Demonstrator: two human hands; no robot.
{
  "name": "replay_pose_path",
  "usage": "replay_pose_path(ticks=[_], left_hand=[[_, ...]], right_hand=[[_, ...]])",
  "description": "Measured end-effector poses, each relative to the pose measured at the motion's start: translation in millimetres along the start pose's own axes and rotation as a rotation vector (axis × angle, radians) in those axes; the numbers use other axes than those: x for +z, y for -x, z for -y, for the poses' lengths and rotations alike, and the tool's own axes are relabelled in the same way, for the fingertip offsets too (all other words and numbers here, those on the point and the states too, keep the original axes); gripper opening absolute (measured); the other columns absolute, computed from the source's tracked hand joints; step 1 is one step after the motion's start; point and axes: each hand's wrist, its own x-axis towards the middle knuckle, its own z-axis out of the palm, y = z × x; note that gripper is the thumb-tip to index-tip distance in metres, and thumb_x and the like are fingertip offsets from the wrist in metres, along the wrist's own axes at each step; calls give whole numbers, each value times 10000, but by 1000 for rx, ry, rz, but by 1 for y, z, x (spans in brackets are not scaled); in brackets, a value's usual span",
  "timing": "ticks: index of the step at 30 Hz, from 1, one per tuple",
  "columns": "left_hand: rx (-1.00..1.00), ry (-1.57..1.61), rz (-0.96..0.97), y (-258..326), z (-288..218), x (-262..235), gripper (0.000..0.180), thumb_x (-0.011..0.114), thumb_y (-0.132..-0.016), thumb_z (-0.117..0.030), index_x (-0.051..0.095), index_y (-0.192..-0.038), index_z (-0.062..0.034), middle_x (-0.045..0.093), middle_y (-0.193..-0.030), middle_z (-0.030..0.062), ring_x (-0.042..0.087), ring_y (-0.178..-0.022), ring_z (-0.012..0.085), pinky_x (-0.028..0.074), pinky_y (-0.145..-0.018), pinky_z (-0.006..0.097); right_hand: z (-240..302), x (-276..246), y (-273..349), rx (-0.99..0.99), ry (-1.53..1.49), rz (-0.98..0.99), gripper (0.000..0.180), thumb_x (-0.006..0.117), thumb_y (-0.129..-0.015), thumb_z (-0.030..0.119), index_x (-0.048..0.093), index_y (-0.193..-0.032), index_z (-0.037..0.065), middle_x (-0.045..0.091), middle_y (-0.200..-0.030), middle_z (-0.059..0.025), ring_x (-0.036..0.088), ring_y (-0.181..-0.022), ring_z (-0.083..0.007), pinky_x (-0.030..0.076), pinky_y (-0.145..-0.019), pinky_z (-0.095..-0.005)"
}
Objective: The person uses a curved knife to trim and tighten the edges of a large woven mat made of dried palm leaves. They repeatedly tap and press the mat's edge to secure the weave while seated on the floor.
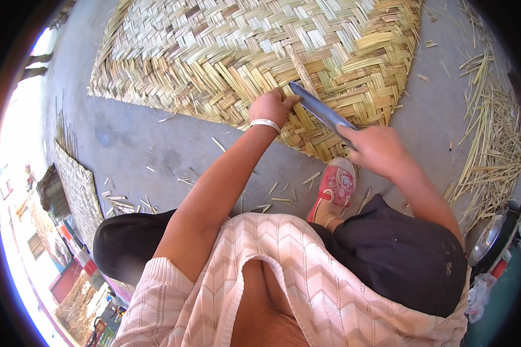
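A large woven straw mat (pixel 214 63) in a herringbone pattern spreads over the far floor, one corner pointing toward me. My left hand (pixel 269 108), with a pale bracelet at the wrist, rests low over the near edge of the mat. Its fingers are pinched together; whatever lies between them is too small to make out. In my right hand (pixel 379 149) is a long knife (pixel 321 111) with a dark grey blade. The blade lies slantwise above the mat corner, its tip close to my left fingertips. My right fingers wrap the handle end and hide it.
My foot in a red patterned shoe (pixel 334 186) stands against the mat's near corner. Loose straw (pixel 495 144) lies heaped along the right, with scattered bits on the grey floor (pixel 156 144). Another woven piece (pixel 78 182) lies at left. A shiny metal bowl (pixel 485 240) sits at lower right.
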Motion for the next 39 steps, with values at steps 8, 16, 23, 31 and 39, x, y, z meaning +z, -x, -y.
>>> replay_pose_path(ticks=[8, 16, 23, 31, 39], left_hand=[[-81, 223, 1, -5, 2, -1, 440, 685, -874, -432, 678, -1020, -18, 685, -785, 140, 676, -657, 222, 530, -624, 362], [-118, 1112, 304, 0, -22, 9, 409, 713, -879, -201, 591, -1170, 59, 678, -957, 112, 683, -630, 159, 525, -487, 263], [-203, 986, 221, 13, -23, 19, 245, 684, -903, -219, 632, -808, 1, 653, -700, 70, 655, -544, 132, 490, -441, 254], [-153, 1082, 223, 23, -15, 19, 246, 689, -907, -237, 600, -804, -32, 640, -710, 41, 643, -555, 119, 488, -454, 245], [-172, 1194, 293, 18, -16, 9, 298, 665, -926, -300, 612, -897, -8, 645, -726, 51, 648, -573, 129, 493, -475, 238]], right_hand=[[-51, -36, 46, -31, -758, 94, 595, 636, -829, 186, 498, -1408, 178, 595, -723, -53, 579, -620, -193, 463, -578, -346], [-49, -10, 36, 51, -1426, 148, 591, 612, -897, 182, 428, -1449, 73, 485, -699, 65, 357, -516, -11, 270, -437, -183], [-40, 3, 30, 75, -971, 183, 604, 612, -857, 170, 454, -1422, 26, 645, -934, -94, 585, -797, -147, 496, -754, -310], [-51, -16, 14, -63, -644, 274, 619, 610, -810, 193, 487, -1392, 20, 635, -1236, -206, 624, -1089, -223, 472, -936, -319], [-46, -19, 8, 8, -553, 271, 601, 615, -801, 224, 514, -1371, 61, 664, -1118, -226, 664, -976, -283, 505, -872, -359]])
